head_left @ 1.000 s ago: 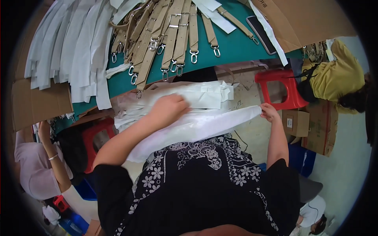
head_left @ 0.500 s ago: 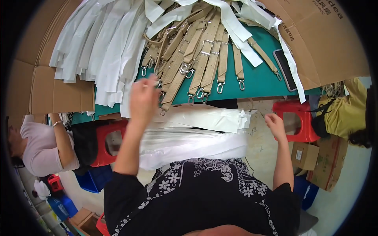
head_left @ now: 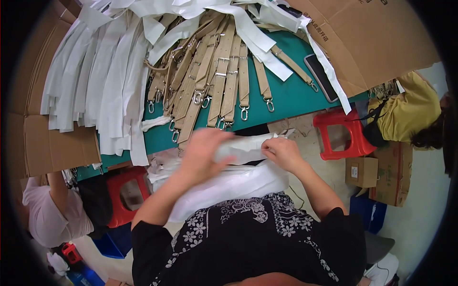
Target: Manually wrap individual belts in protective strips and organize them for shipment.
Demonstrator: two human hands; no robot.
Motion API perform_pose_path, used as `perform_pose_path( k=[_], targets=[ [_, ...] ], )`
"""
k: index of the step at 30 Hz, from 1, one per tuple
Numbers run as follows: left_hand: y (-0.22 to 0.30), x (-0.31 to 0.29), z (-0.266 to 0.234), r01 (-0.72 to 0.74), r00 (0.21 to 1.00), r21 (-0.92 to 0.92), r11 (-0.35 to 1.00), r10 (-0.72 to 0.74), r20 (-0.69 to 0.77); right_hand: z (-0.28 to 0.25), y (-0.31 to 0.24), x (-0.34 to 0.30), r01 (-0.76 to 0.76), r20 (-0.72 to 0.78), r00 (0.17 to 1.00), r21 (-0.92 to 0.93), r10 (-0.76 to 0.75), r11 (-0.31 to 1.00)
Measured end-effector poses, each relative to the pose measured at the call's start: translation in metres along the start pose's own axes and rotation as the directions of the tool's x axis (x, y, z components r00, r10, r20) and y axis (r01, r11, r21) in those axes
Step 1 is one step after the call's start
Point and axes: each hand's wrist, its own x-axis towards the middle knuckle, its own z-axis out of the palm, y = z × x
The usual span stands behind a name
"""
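My left hand (head_left: 202,155) and my right hand (head_left: 281,152) meet over a white wrapped strip (head_left: 243,148) held just below the green table's (head_left: 296,97) near edge. Both hands grip that strip, the left blurred by motion. More white wrapping material (head_left: 229,188) lies across my lap under the hands. On the table ahead lie several tan straps with metal clips (head_left: 214,86) fanned out side by side.
Many white strips (head_left: 100,76) hang over the table's left part. A phone (head_left: 322,78) lies near brown cardboard (head_left: 377,43) at right. Red stools (head_left: 341,136) (head_left: 125,193) stand below the table. One person (head_left: 52,214) sits at left, another in yellow (head_left: 410,114) at right.
My left hand came down from the straps on the table to the white strip. My right hand moved left to meet it.
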Motion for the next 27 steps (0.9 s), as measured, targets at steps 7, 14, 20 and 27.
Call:
perform_pose_path(
  k=[7, 14, 20, 27],
  targets=[
    [0.005, 0.010, 0.037, 0.638, 0.705, -0.461, 0.617, -0.228, 0.671, -0.075, -0.037, 0.032, 0.170, 0.142, 0.955, 0.457, -0.260, 0.873],
    [-0.017, -0.015, 0.040, 0.569, 0.823, -0.651, 0.502, -0.350, 0.448, -0.062, -0.066, 0.136, 0.019, -0.162, 0.987, 0.190, 0.012, 0.982],
    [-0.024, -0.048, 0.028, 0.553, 0.759, -0.781, 0.289, -0.561, 0.330, -0.042, -0.083, 0.187, -0.308, -0.174, 0.941, -0.101, 0.288, 0.946],
    [-0.026, -0.067, 0.013, 0.496, 0.726, -0.824, 0.276, -0.653, 0.218, -0.051, -0.072, 0.166, -0.193, 0.171, 0.975, 0.969, 0.143, 0.156]
  ],
)
